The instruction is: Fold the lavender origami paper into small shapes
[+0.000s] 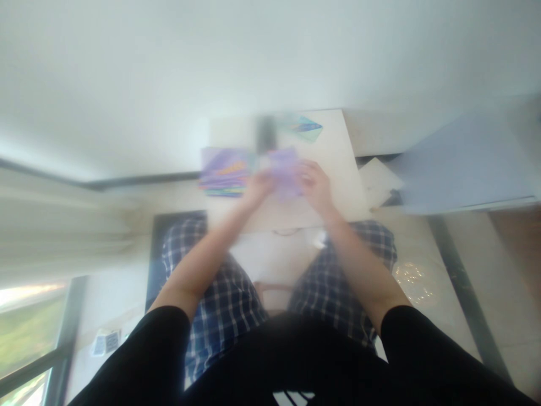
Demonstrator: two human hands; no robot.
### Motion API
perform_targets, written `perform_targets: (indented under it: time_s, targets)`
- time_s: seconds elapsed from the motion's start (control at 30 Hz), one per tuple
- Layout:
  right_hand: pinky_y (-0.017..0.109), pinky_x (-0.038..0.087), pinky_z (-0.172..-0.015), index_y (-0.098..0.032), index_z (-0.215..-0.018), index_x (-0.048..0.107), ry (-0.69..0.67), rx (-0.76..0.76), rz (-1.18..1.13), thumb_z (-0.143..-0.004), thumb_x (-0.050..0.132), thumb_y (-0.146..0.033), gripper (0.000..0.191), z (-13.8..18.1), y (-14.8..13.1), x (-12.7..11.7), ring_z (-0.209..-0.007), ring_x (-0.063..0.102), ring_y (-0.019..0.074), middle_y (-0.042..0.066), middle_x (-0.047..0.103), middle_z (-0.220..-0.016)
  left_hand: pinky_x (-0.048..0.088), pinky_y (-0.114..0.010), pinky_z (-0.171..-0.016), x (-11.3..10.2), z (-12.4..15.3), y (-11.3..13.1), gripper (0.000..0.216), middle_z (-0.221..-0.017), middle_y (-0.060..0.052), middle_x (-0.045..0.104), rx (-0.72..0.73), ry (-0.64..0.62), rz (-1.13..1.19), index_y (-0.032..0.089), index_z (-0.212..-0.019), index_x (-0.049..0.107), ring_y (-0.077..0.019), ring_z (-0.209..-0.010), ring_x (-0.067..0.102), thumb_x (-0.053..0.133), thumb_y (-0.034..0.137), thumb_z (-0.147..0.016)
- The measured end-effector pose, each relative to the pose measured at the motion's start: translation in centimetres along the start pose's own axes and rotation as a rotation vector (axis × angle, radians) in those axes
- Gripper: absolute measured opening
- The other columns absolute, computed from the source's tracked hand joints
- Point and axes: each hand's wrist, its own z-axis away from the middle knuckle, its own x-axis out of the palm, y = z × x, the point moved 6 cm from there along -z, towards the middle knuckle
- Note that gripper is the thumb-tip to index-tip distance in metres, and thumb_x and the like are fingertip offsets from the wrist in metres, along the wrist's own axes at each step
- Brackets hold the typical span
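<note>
The picture is smeared by motion. Both my hands reach over a small cream table (333,152). My left hand (258,189) and my right hand (315,183) meet on a pale purple sheet (285,172), each at one side of it. The fingers are too blurred to read. Just left of the sheet lies a stack of purple and coloured paper (224,172). A teal sheet (305,127) lies at the table's far edge, beside a dark blurred object (266,132).
My knees in checked trousers (220,293) are under the table's near edge. A large pale blue sheet or board (465,163) stands at the right, with white paper (378,180) by it. A window (29,332) is at lower left. The floor is tiled.
</note>
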Motion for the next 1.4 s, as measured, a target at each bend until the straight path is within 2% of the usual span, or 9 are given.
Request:
perform_targets:
  time_s: [0.13, 0.23, 0.43, 0.7, 0.8, 1.03, 1.2, 1.3, 1.4]
  targets:
    - [0.037, 0.063, -0.088, -0.024, -0.101, 0.075, -0.011, 0.040, -0.039, -0.088, 0.061, -0.060, 0.040, 0.1, 0.2, 0.1, -0.113, 0.067, 0.0241, 0.010, 0.069, -0.120, 0.055, -0.029, -0.073, 0.0, -0.1, 0.4, 0.031, -0.087, -0.005, 0.076, -0.005, 0.008, -0.009, 0.016, -0.091, 0.072, -0.0175, -0.078, 0.069, 0.075, 0.042, -0.074]
    - [0.035, 0.063, -0.085, -0.024, -0.100, 0.075, -0.004, 0.037, -0.076, -0.088, 0.061, -0.060, 0.040, 0.2, 0.2, 0.1, -0.112, 0.067, 0.0236, 0.010, 0.069, -0.120, 0.056, -0.031, -0.078, 0.0, 0.0, 0.9, 0.028, -0.089, -0.006, 0.076, 0.000, 0.026, -0.037, 0.016, -0.093, 0.072, -0.0188, -0.082, 0.070, 0.073, 0.037, -0.075]
    - [0.034, 0.063, -0.086, -0.026, -0.101, 0.075, -0.038, -0.003, -0.039, -0.089, 0.060, -0.059, 0.039, 0.5, -0.2, 0.6, -0.110, 0.067, 0.0223, 0.008, 0.070, -0.116, 0.054, -0.036, -0.089, -0.2, 0.5, 2.2, 0.022, -0.094, -0.006, 0.077, 0.022, 0.152, -0.312, 0.016, -0.096, 0.072, -0.0222, -0.090, 0.071, 0.067, 0.027, -0.078]
    - [0.037, 0.062, -0.089, -0.026, -0.103, 0.074, -0.033, 0.014, -0.112, -0.087, 0.063, -0.061, 0.040, 0.7, -0.2, 0.8, -0.107, 0.068, 0.0222, 0.008, 0.071, -0.115, 0.051, -0.025, -0.062, -0.7, 0.2, 1.7, 0.012, -0.070, 0.000, 0.069, -0.088, 0.210, -0.281, 0.019, -0.083, 0.068, -0.0165, -0.065, 0.066, 0.060, 0.027, -0.083]
    - [0.035, 0.062, -0.089, -0.026, -0.102, 0.074, -0.023, 0.006, -0.129, -0.087, 0.064, -0.058, 0.037, 0.6, -0.4, 0.5, -0.106, 0.069, 0.0214, 0.008, 0.072, -0.114, 0.050, -0.024, -0.058, -0.7, 0.1, 1.5, 0.011, -0.068, 0.000, 0.068, -0.110, 0.209, -0.245, 0.019, -0.083, 0.067, -0.0157, -0.062, 0.065, 0.059, 0.025, -0.081]
    - [0.032, 0.063, -0.082, -0.027, -0.105, 0.073, -0.082, 0.031, -0.083, -0.088, 0.063, -0.053, 0.033, 0.5, 0.0, 0.8, -0.103, 0.068, 0.0203, 0.008, 0.070, -0.118, 0.056, -0.030, -0.070, -0.7, -0.3, 1.0, 0.014, -0.075, -0.002, 0.071, -0.104, 0.197, -0.198, 0.018, -0.084, 0.068, -0.0184, -0.069, 0.068, 0.068, 0.022, -0.070]
    - [0.029, 0.063, -0.072, -0.025, -0.110, 0.071, -0.098, 0.056, -0.021, -0.088, 0.061, -0.043, 0.030, 0.7, 1.1, 1.4, -0.099, 0.068, 0.0196, 0.008, 0.067, -0.123, 0.057, -0.032, -0.076, -0.6, -0.5, 0.1, 0.031, -0.079, -0.002, 0.072, -0.070, 0.139, -0.098, 0.018, -0.094, 0.069, -0.0195, -0.076, 0.068, 0.072, 0.022, -0.064]
    - [0.030, 0.064, -0.074, -0.025, -0.113, 0.070, -0.073, 0.052, 0.051, -0.087, 0.061, -0.035, 0.029, 0.7, 1.6, 1.4, -0.103, 0.066, 0.0210, 0.010, 0.065, -0.126, 0.056, -0.032, -0.081, -0.3, -0.7, -0.4, 0.040, -0.085, -0.002, 0.074, -0.056, 0.100, -0.036, 0.020, -0.108, 0.070, -0.0205, -0.084, 0.069, 0.073, 0.028, -0.069]
    - [0.031, 0.064, -0.073, -0.026, -0.116, 0.069, -0.042, 0.069, 0.082, -0.087, 0.061, -0.031, 0.031, 0.6, 2.1, 1.1, -0.104, 0.066, 0.0215, 0.010, 0.058, -0.134, 0.056, -0.033, -0.084, -0.3, -1.2, -1.0, 0.034, -0.083, -0.002, 0.073, -0.061, 0.114, -0.033, 0.025, -0.109, 0.073, -0.0229, -0.092, 0.069, 0.071, 0.035, -0.077]
